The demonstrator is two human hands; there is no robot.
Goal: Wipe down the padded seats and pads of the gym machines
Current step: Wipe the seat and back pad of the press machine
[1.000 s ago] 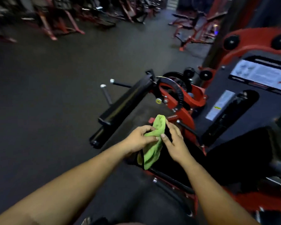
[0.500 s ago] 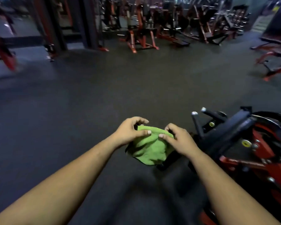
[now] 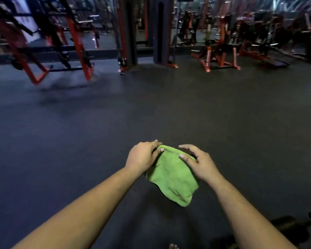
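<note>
Both arms reach forward over dark floor (image 3: 151,108). Green cloth (image 3: 171,177) held in the air between the hands, near centre, hanging down toward the viewer. Left hand (image 3: 142,156) pinches the cloth's far left edge, thumb on top. Right hand (image 3: 198,164) grips the far right edge, thumb pressed on the fabric, fingers partly spread. Hands close together but apart. Far left: red-and-black rack (image 3: 43,47), blurred. Far right: row of red machines (image 3: 221,49).

Open dark floor (image 3: 151,108) ahead; red-framed machines (image 3: 217,56) line far edge.
</note>
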